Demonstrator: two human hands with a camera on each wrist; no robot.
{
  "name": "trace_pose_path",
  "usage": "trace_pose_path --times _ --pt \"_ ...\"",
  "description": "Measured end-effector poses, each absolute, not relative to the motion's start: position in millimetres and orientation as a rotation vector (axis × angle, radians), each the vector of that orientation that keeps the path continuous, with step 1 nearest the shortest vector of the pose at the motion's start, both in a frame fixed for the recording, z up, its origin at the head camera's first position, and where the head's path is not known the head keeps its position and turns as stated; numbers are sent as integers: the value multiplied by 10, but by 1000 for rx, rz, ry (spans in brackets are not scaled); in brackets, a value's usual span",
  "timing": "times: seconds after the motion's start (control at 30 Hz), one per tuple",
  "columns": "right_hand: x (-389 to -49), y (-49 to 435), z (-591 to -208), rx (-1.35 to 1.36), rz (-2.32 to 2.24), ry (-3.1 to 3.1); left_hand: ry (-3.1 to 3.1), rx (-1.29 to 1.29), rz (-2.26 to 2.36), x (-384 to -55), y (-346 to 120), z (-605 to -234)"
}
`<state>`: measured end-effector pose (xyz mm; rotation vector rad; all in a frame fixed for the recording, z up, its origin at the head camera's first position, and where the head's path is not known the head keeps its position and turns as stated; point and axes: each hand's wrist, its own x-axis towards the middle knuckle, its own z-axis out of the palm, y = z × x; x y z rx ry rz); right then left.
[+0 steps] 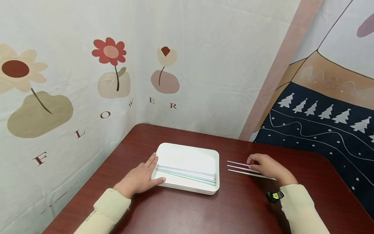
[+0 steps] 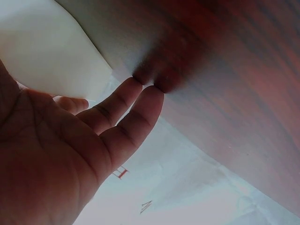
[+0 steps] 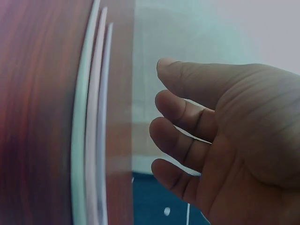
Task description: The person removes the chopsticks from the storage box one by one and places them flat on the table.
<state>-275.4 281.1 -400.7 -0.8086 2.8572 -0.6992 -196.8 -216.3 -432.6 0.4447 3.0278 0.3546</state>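
White, shallow and low-walled, the tray (image 1: 187, 154) is holding a row of pastel sticks (image 1: 187, 174) along its near side, and I'm counting those as done. Left over, by my reading, are three: a lilac stick (image 1: 237, 163), a pink stick (image 1: 237, 167) and a green stick (image 1: 245, 173), lying side by side on the table (image 1: 187, 211), right of the tray. From my distant seat I'm watching the left hand (image 1: 140, 178) touching the tray's left end, fingers straight, thumb spread wide. The right hand (image 1: 267, 167) is hovering by the loose three, fingers softly bent, thumb apart, pinching nothing I'm seeing. Now room: a strip of wood is separating tray from sticks, broader space is opening nearside, and the backdrop (image 1: 210, 81) is hanging just behind the far edge.
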Motion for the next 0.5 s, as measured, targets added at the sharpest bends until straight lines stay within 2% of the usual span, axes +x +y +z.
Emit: trace_pose_path --times 0.5 --pt "-2902 2093 -3872 -924 -753 2805 3019 421 311 -2001 -2148 -4342"
